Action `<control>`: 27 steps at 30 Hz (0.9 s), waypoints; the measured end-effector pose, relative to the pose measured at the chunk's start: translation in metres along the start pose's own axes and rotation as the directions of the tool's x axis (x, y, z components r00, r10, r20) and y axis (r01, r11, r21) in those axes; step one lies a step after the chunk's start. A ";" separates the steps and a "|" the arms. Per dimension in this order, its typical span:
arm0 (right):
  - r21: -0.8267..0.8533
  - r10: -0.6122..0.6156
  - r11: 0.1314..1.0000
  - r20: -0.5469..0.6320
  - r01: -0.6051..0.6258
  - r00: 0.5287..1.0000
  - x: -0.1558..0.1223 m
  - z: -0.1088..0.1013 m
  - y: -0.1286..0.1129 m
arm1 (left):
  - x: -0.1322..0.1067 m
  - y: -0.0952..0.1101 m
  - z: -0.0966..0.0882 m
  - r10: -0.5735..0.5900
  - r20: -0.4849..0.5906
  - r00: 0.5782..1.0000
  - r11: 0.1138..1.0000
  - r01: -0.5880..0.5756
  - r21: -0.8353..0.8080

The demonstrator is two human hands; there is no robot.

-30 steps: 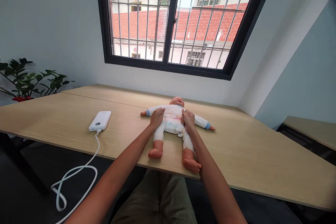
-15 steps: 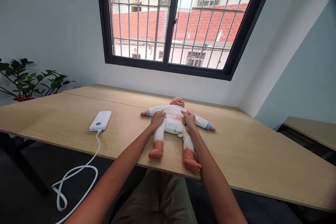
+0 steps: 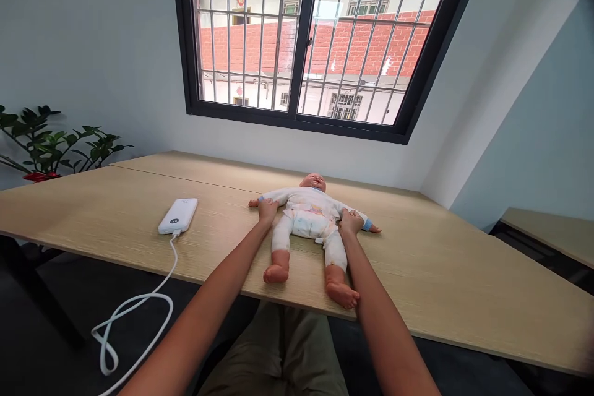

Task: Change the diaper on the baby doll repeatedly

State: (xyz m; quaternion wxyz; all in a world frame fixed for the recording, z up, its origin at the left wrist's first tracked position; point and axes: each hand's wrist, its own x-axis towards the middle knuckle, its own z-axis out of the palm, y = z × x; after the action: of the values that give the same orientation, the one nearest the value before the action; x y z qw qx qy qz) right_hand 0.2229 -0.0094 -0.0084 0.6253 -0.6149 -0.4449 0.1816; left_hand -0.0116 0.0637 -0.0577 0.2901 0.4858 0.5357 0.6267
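Note:
A baby doll (image 3: pixel 310 205) lies on its back on a pale wooden table (image 3: pixel 431 266), its arms spread and its feet toward me. It wears a white top with blue cuffs over a diaper (image 3: pixel 305 223). My left hand (image 3: pixel 268 211) grips the doll's sleeve near the left-hand cuff. My right hand (image 3: pixel 351 221) closes around the opposite sleeve, close to the other blue cuff. The doll's bare legs lie between my forearms.
A white power bank (image 3: pixel 177 216) lies on the table left of the doll, and its white cable (image 3: pixel 139 298) hangs over the edge in a loop. A potted plant (image 3: pixel 51 148) stands at far left. Another table (image 3: pixel 547 229) stands at right.
Both hands have moved outward from the doll's middle to its sleeves, my left hand leftward and my right hand rightward. The doll's top now lies differently across its chest.

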 end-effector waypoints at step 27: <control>-0.305 -0.057 0.951 0.001 0.054 0.998 -0.024 -0.008 -0.025 | -0.012 0.016 -0.002 -0.031 0.017 0.999 0.999 0.032 -0.044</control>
State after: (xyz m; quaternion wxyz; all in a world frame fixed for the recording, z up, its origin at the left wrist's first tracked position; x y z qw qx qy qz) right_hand 0.2079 -0.0372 0.0083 0.5294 -0.6920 -0.4822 0.0906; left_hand -0.0066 0.0481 -0.0461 0.3150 0.4759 0.5269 0.6297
